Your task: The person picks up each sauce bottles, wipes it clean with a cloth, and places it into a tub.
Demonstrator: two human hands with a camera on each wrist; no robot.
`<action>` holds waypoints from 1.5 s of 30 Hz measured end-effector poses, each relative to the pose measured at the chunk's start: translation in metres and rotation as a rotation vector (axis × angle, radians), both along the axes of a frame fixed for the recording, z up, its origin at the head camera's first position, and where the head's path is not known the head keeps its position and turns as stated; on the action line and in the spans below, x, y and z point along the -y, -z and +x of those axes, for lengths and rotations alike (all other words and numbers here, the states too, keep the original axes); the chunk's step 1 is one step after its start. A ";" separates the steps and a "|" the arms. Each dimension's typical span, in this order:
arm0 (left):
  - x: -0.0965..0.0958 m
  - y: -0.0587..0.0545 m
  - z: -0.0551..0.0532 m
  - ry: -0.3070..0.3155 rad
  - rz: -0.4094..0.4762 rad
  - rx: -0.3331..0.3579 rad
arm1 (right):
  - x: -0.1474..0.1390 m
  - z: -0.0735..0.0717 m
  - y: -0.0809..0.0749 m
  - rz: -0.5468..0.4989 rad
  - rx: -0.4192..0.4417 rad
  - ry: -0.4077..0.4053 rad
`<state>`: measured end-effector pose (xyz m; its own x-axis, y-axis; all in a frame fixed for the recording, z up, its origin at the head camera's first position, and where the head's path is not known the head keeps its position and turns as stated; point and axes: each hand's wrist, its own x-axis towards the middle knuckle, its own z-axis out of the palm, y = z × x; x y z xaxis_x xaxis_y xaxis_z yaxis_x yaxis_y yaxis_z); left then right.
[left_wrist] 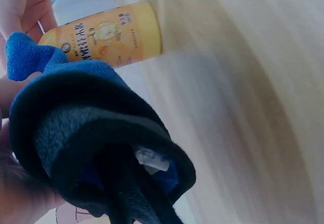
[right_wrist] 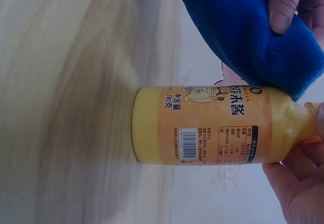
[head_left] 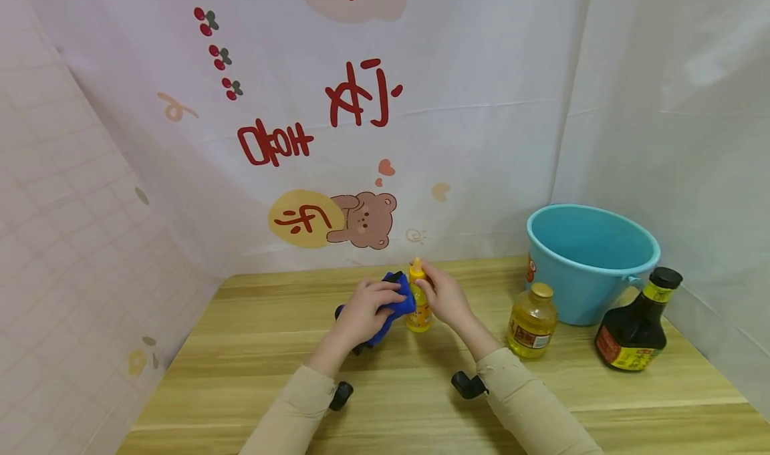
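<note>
A blue cloth (head_left: 402, 302) with black edging is bunched in my left hand (head_left: 359, 311), thumb and fingers pinching it. The cloth lies against the side of a yellow squeeze bottle (head_left: 419, 319) with an orange label and a pointed cap. My right hand (head_left: 445, 296) grips that bottle near its neck. It is upright, though whether its base touches the table I cannot tell. In the left wrist view, black-edged folds of the cloth (left_wrist: 81, 133) hang loose below the fingers. The right wrist view shows the bottle's printed label (right_wrist: 217, 127) and barcode.
To the right stand a light blue bucket (head_left: 592, 294), a gold-capped bottle of yellow oil (head_left: 532, 325) and a dark sauce bottle (head_left: 631, 331) with a black cap. A white printed curtain (head_left: 469, 141) hangs behind the wooden table (head_left: 252, 355).
</note>
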<state>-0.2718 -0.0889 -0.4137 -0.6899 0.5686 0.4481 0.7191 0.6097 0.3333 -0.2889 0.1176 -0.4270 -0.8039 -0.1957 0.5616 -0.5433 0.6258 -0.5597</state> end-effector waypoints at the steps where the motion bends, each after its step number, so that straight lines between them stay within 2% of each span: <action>1: 0.000 0.001 0.001 -0.005 0.003 0.003 | 0.000 0.000 0.000 0.000 0.003 0.003; 8: 0.002 0.016 0.002 -0.002 -0.073 -0.043 | 0.000 0.001 -0.001 -0.012 0.025 0.002; 12: 0.001 0.024 0.001 -0.006 -0.150 -0.018 | -0.001 0.001 -0.001 -0.008 0.018 -0.003; 21: -0.006 0.031 -0.003 -0.006 -0.324 -0.024 | -0.003 -0.002 -0.002 -0.030 0.040 -0.021; 27: -0.008 0.034 -0.006 -0.040 -0.415 0.039 | -0.002 -0.003 -0.001 -0.037 0.047 -0.034; 31: -0.007 0.033 -0.009 -0.026 -0.439 0.058 | -0.002 -0.003 0.000 -0.032 0.040 -0.026; 34: -0.004 0.032 -0.011 -0.002 -0.421 0.060 | -0.001 -0.004 0.001 -0.026 0.048 -0.024; 37: 0.002 0.026 -0.011 0.020 -0.355 0.062 | -0.002 -0.004 0.003 -0.026 0.052 -0.026; 42: 0.011 0.004 -0.008 -0.013 -0.196 0.066 | -0.003 -0.003 0.003 -0.029 0.074 -0.022; 45: 0.014 -0.011 -0.006 -0.042 -0.096 0.043 | -0.003 -0.003 0.003 -0.022 0.083 -0.018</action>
